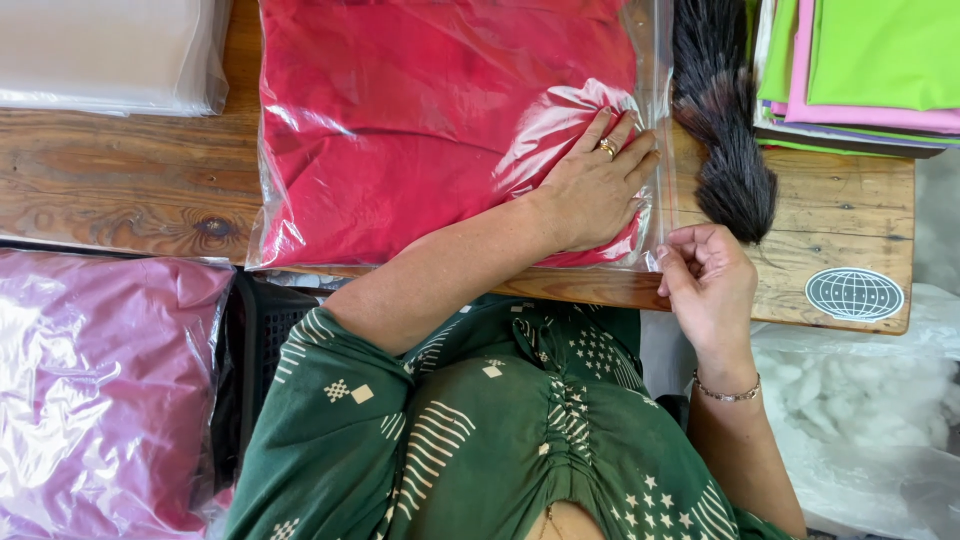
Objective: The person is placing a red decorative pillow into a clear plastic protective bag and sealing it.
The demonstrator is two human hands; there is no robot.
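A red folded cloth in a clear plastic bag [420, 120] lies on the wooden table [130, 190] in front of me. My left hand [595, 185], with a ring on one finger, presses flat on the bag's lower right part. My right hand [705, 275] pinches the bag's near right corner at the table's edge, fingers closed on the plastic.
A dark bristle brush [725, 130] lies just right of the bag. Stacked green and pink cloths [860, 60] sit at the far right, a white bagged cloth [110, 50] at the far left. A pink bagged cloth [100, 390] lies lower left, white stuffing in plastic [860, 400] lower right.
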